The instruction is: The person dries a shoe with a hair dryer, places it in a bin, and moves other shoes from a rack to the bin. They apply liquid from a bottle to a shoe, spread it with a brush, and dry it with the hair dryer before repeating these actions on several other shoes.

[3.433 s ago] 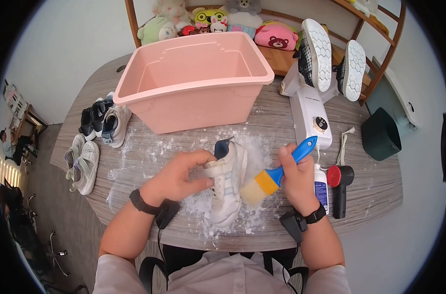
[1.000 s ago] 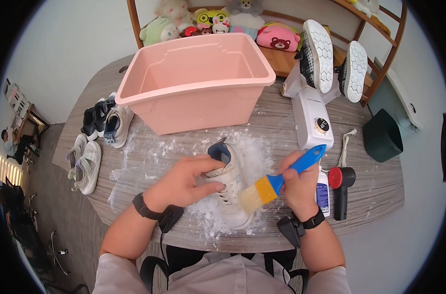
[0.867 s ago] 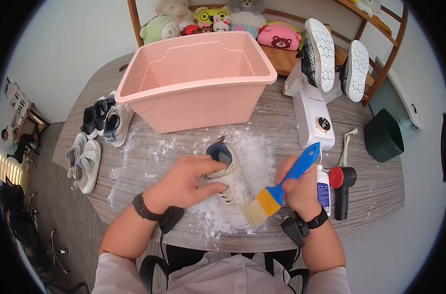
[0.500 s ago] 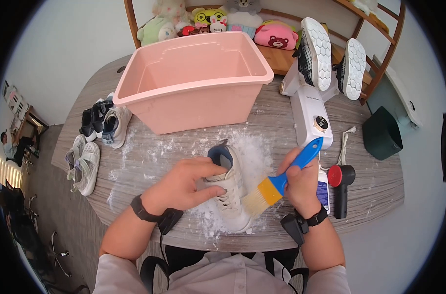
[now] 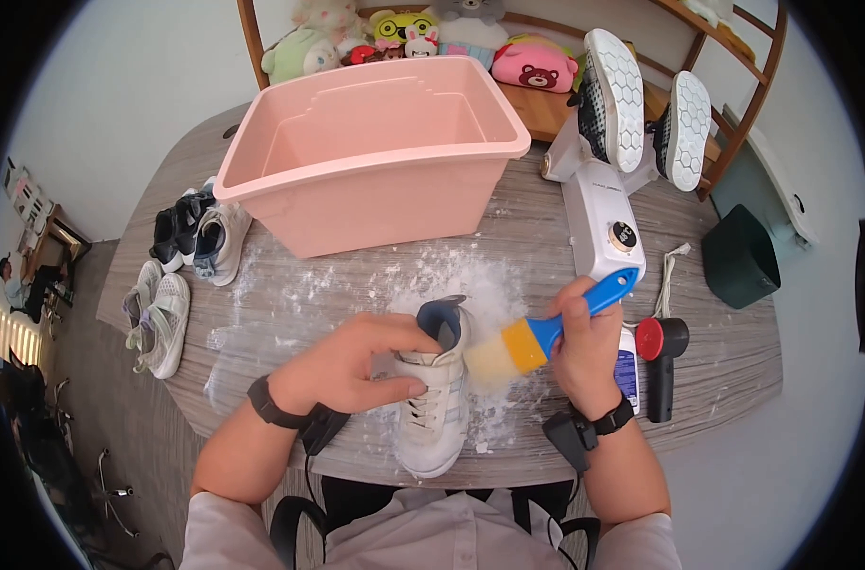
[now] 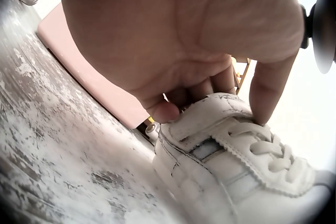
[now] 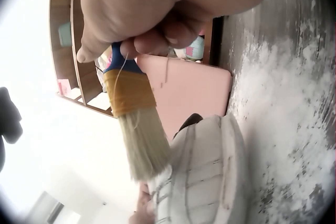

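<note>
My left hand (image 5: 366, 361) holds a white lace-up sneaker (image 5: 432, 427) by its tongue and collar, fingers at the opening and thumb on the laces. The sneaker's toe points toward me, and its blue-lined opening faces away. In the left wrist view, grey scuffs mark the pale upper (image 6: 210, 171). My right hand (image 5: 586, 351) grips the blue handle of a flat paintbrush (image 5: 522, 348) with an orange band. Its pale bristles, blurred in the head view, are at the sneaker's side near the heel. The right wrist view shows the bristles (image 7: 144, 145) overlapping the sneaker's upper.
White powder (image 5: 499, 285) covers the tabletop around the sneaker. A pink tub (image 5: 385, 209) stands behind. Other shoes (image 5: 171, 323) sit at left. On the right are a white shoe dryer (image 5: 603, 218) bearing two shoes, a bottle (image 5: 626, 370), a black-and-red device (image 5: 660, 366) and a dark bin (image 5: 741, 256).
The sneaker has been drawn toward me and turned slightly, left hand still on it. The brush has shifted from the toe area up toward the heel, its handle now lying flatter.
</note>
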Action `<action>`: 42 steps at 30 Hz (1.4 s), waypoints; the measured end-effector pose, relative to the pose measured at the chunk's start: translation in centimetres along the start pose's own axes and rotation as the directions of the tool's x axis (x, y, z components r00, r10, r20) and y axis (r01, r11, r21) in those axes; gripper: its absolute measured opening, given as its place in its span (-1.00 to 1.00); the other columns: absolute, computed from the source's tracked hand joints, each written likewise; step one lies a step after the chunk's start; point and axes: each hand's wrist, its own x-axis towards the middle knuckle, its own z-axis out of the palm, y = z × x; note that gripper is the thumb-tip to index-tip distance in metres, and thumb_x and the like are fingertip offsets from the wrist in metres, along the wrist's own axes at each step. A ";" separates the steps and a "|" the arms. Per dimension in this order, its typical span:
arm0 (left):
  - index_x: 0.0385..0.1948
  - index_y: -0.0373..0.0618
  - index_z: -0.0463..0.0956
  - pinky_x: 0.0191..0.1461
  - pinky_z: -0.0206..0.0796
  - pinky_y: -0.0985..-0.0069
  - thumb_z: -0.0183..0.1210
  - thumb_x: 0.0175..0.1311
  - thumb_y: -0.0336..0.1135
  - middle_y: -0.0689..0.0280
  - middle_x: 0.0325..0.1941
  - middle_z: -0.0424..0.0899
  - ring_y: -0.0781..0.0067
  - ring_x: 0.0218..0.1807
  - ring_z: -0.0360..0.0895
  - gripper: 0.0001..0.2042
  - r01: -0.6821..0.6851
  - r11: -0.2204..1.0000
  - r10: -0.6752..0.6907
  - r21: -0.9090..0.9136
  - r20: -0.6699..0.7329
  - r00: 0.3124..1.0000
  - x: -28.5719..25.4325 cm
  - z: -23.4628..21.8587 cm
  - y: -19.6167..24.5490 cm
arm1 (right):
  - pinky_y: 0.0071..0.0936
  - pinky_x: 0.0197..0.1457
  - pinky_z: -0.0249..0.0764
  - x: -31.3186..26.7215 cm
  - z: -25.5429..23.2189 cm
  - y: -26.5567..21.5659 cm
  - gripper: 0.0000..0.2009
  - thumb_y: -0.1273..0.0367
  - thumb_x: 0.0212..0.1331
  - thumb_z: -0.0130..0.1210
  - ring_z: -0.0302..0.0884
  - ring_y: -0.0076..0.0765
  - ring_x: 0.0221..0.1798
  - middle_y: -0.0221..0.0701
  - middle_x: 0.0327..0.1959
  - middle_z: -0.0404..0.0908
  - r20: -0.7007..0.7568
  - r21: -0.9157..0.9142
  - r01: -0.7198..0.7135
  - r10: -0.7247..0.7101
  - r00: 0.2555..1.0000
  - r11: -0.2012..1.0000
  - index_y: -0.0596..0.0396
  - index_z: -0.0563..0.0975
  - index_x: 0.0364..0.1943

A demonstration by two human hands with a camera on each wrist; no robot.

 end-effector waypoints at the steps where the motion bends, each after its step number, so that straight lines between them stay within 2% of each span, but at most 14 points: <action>1: -0.05 -0.32 0.68 -0.06 0.41 0.32 0.43 0.11 -0.48 0.07 -0.18 0.72 0.13 -0.19 0.63 -0.67 -0.027 0.999 0.027 -0.017 -0.007 1.000 0.1 0.0 -0.1 | -0.66 -0.56 0.39 -0.2 0.2 -0.1 -0.73 0.28 0.31 0.40 0.48 -0.63 -0.61 -0.48 -0.52 0.57 0.001 0.002 -0.003 0.003 1.000 1.000 0.15 0.56 -0.38; 4: -0.08 -0.33 0.69 -0.08 0.39 0.33 0.43 0.11 -0.47 0.07 -0.21 0.72 0.16 -0.22 0.60 -0.69 -0.044 0.999 0.044 -0.025 -0.005 0.999 0.2 -0.1 0.0 | -0.66 -0.55 0.40 -0.5 1.1 -0.5 -0.74 0.29 0.35 0.36 0.49 -0.63 -0.60 -0.48 -0.52 0.57 0.063 -0.088 -0.052 0.057 0.996 0.995 0.15 0.56 -0.37; 6: -0.10 -0.33 0.69 -0.08 0.39 0.34 0.43 0.11 -0.46 0.07 -0.22 0.73 0.17 -0.23 0.59 -0.69 -0.030 0.999 0.030 -0.025 0.002 1.000 0.2 -0.1 -0.1 | -0.66 -0.54 0.41 -0.4 1.3 -0.1 -0.74 0.28 0.38 0.34 0.49 -0.64 -0.60 -0.49 -0.52 0.58 -0.096 -0.130 0.028 -0.041 0.995 0.991 0.14 0.56 -0.36; 10: -0.13 -0.33 0.71 -0.08 0.39 0.35 0.44 0.09 -0.45 0.08 -0.25 0.73 0.18 -0.24 0.60 -0.71 -0.028 0.998 0.027 -0.057 -0.022 0.999 0.1 0.1 -0.2 | -0.65 -0.53 0.42 0.0 0.8 0.0 -0.74 0.28 0.39 0.32 0.49 -0.65 -0.59 -0.48 -0.52 0.58 -0.115 -0.019 -0.033 0.031 0.993 0.999 0.13 0.55 -0.36; 13: -0.14 -0.32 0.71 -0.07 0.40 0.36 0.44 0.08 -0.46 0.09 -0.25 0.74 0.17 -0.23 0.61 -0.71 -0.040 0.997 0.039 -0.069 -0.018 0.999 0.1 0.0 0.0 | -0.66 -0.55 0.39 0.0 1.4 -0.3 -0.74 0.26 0.42 0.30 0.47 -0.65 -0.60 -0.49 -0.53 0.58 -0.074 -0.108 -0.057 0.049 0.996 0.993 0.12 0.55 -0.36; 15: -0.15 -0.31 0.71 -0.07 0.41 0.36 0.44 0.07 -0.46 0.10 -0.24 0.74 0.17 -0.22 0.61 -0.72 -0.051 0.996 0.051 -0.079 -0.012 0.999 0.2 -0.1 0.2 | -0.66 -0.57 0.33 0.3 1.3 0.2 -0.72 0.23 0.46 0.25 0.44 -0.67 -0.61 -0.51 -0.53 0.57 -0.161 -0.232 -0.020 -0.018 0.987 0.972 0.10 0.55 -0.37; 21: -0.23 -0.30 0.68 0.05 0.39 0.33 0.39 0.02 -0.47 0.15 -0.25 0.72 0.19 -0.16 0.58 -0.76 -0.009 0.996 0.008 -0.092 -0.008 1.000 -0.3 -0.3 -0.6 | -0.67 -0.55 0.30 0.4 1.7 -0.5 -0.68 0.18 0.50 0.21 0.38 -0.73 -0.62 -0.57 -0.56 0.51 -0.161 -0.098 -0.178 0.161 0.974 0.979 0.04 0.53 -0.40; 24: -0.29 -0.30 0.65 0.10 0.37 0.30 0.37 -0.01 -0.47 0.16 -0.25 0.71 0.19 -0.15 0.57 -0.78 0.002 0.993 -0.001 -0.114 0.003 1.000 -0.1 -0.6 -0.5 | -0.68 -0.54 0.29 0.7 1.5 0.1 -0.68 0.17 0.50 0.20 0.38 -0.74 -0.60 -0.57 -0.55 0.51 -0.197 -0.240 -0.071 0.023 0.980 0.968 0.03 0.53 -0.39; 28: -0.31 -0.29 0.63 0.11 0.37 0.29 0.34 -0.03 -0.48 0.16 -0.24 0.71 0.19 -0.14 0.56 -0.79 0.000 0.989 -0.001 -0.149 -0.005 1.000 -0.2 -0.6 -0.8 | -0.69 -0.53 0.28 0.8 1.0 -0.5 -0.69 0.17 0.50 0.19 0.39 -0.73 -0.58 -0.57 -0.54 0.53 -0.210 -0.098 -0.121 0.098 0.973 0.988 0.03 0.53 -0.38; 30: -0.30 -0.30 0.63 0.11 0.37 0.30 0.32 -0.03 -0.49 0.16 -0.25 0.71 0.19 -0.15 0.56 -0.79 0.004 0.986 -0.004 -0.164 0.001 1.000 -0.4 -0.4 -1.0 | -0.69 -0.51 0.28 0.4 1.2 -0.4 -0.70 0.17 0.51 0.18 0.39 -0.73 -0.57 -0.56 -0.52 0.55 -0.092 -0.049 -0.174 0.169 0.981 0.984 0.04 0.54 -0.37; 33: -0.29 -0.30 0.62 0.09 0.36 0.33 0.30 -0.03 -0.49 0.17 -0.26 0.68 0.21 -0.16 0.55 -0.78 0.008 0.986 -0.007 -0.164 0.010 1.000 -0.3 -0.8 -0.9 | -0.69 -0.51 0.30 0.3 1.3 0.2 -0.69 0.16 0.52 0.17 0.40 -0.72 -0.57 -0.55 -0.50 0.57 -0.113 -0.203 -0.063 0.040 0.993 0.977 0.04 0.54 -0.36; 37: -0.26 -0.32 0.61 0.06 0.35 0.40 0.29 0.00 -0.49 0.19 -0.27 0.64 0.29 -0.16 0.53 -0.77 0.054 0.981 -0.052 -0.188 0.015 0.999 -0.3 -0.7 -0.5 | -0.69 -0.49 0.32 0.7 0.7 0.0 -0.71 0.19 0.50 0.19 0.41 -0.72 -0.56 -0.54 -0.48 0.59 -0.183 -0.117 -0.088 0.065 0.981 0.989 0.06 0.55 -0.34; 40: -0.23 -0.33 0.60 0.06 0.34 0.44 0.29 0.03 -0.49 0.21 -0.27 0.64 0.37 -0.15 0.53 -0.76 0.111 0.968 -0.109 -0.223 0.020 0.994 -0.3 -0.6 -0.7 | -0.68 -0.48 0.33 0.0 0.7 -0.2 -0.75 0.25 0.46 0.25 0.43 -0.71 -0.55 -0.55 -0.50 0.58 -0.025 -0.005 -0.200 0.200 0.980 0.980 0.08 0.56 -0.36; 42: -0.22 -0.34 0.60 0.06 0.34 0.46 0.29 0.04 -0.49 0.22 -0.26 0.64 0.40 -0.15 0.53 -0.76 0.151 0.960 -0.149 -0.237 0.024 0.988 -0.4 -0.6 -1.0 | -0.67 -0.47 0.35 -0.4 1.2 -1.0 -0.78 0.33 0.40 0.30 0.45 -0.71 -0.53 -0.54 -0.52 0.58 0.208 -0.174 -0.203 0.237 0.949 0.964 0.09 0.57 -0.39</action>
